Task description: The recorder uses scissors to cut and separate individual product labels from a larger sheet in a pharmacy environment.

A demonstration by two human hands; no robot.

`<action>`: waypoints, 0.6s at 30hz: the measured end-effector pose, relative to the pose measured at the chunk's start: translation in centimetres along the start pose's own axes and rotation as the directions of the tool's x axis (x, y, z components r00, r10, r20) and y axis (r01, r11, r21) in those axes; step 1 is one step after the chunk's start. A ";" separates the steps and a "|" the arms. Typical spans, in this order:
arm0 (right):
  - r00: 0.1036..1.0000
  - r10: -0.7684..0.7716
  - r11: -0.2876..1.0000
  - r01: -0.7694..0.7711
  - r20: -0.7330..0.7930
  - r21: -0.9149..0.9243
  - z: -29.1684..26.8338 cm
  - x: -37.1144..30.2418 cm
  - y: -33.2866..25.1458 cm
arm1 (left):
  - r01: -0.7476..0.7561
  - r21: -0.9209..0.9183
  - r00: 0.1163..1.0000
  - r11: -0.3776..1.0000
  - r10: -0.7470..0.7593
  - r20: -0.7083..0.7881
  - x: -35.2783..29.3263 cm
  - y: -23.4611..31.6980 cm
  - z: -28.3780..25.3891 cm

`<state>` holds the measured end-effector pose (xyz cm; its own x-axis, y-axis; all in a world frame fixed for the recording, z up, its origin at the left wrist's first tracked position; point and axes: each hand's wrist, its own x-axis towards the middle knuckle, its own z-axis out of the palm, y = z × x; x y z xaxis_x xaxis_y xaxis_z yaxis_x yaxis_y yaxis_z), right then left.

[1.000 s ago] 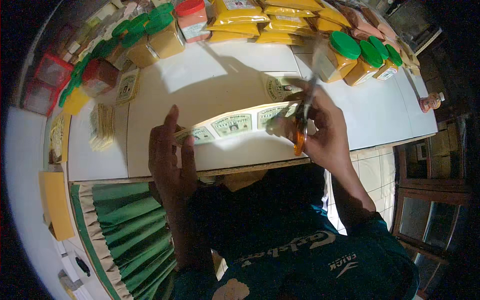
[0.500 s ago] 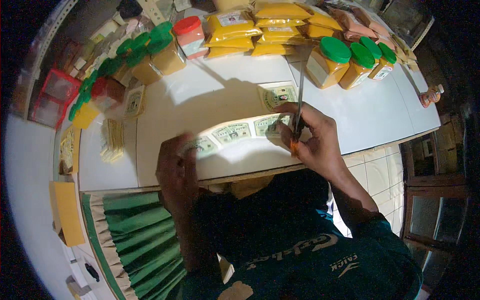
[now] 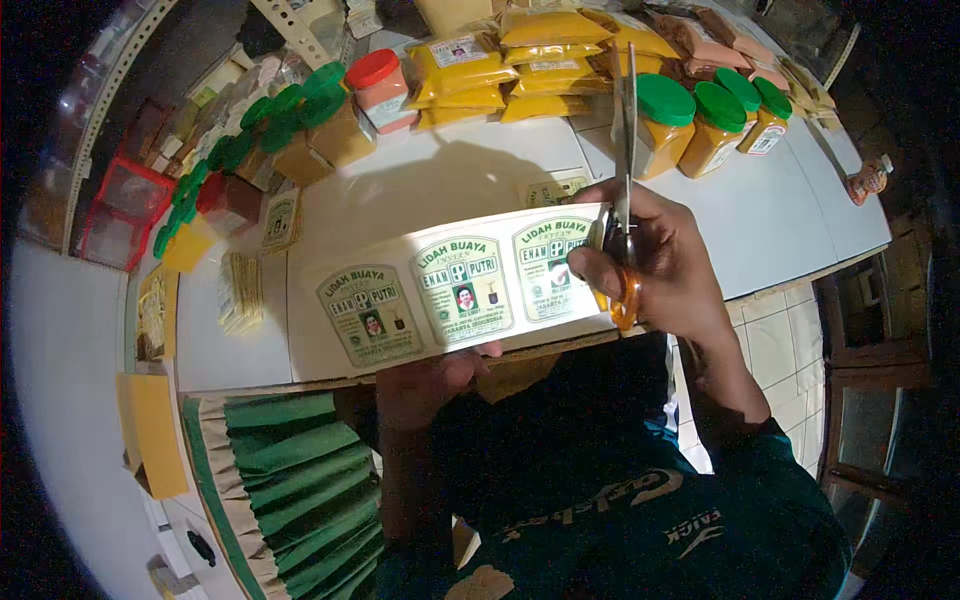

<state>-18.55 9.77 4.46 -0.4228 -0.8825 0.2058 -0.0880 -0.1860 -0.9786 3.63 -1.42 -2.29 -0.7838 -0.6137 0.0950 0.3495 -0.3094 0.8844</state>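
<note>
A white paper strip printed with three green oval labels is lifted close to the camera. My left hand holds it from underneath, mostly hidden behind the paper. My right hand grips orange-handled scissors at the strip's right end, blades pointing up and away. A cut label lies on the white table behind the strip.
Green-lidded jars of yellow powder stand at the back right, yellow packets behind them, a red-lidded jar and more green-lidded tubs to the left. Label stacks lie left. A green pleated cloth hangs below the table edge.
The label strip has been lifted from the table toward the camera. My left hand moved under it, and the scissors swung upright at its right end.
</note>
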 end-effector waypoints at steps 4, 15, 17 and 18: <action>0.996 0.059 0.996 -0.054 0.068 -0.075 -1.0 0.3 -0.3 | 0.025 0.430 0.965 0.902 0.092 -0.248 0.7 1.9 3.6; 0.981 0.180 0.944 -0.192 0.069 0.269 -2.9 -6.1 0.1 | 0.277 0.246 0.825 0.929 -0.098 -0.557 2.0 1.4 4.0; 0.920 0.271 0.958 -0.286 0.284 0.013 -1.9 -7.9 0.1 | 0.222 0.158 0.802 0.962 -0.088 -0.591 2.2 1.2 5.1; 0.852 0.346 0.938 -0.322 0.392 -0.128 -1.5 -7.7 -0.3 | 0.171 0.107 0.788 0.979 -0.071 -0.612 2.3 1.3 5.7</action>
<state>-16.65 17.27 3.19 -0.0370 -0.9860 -0.1628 -0.0615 0.1648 -0.9844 -0.68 0.90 1.65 -0.3279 -0.9061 -0.2673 0.1528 -0.3301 0.9315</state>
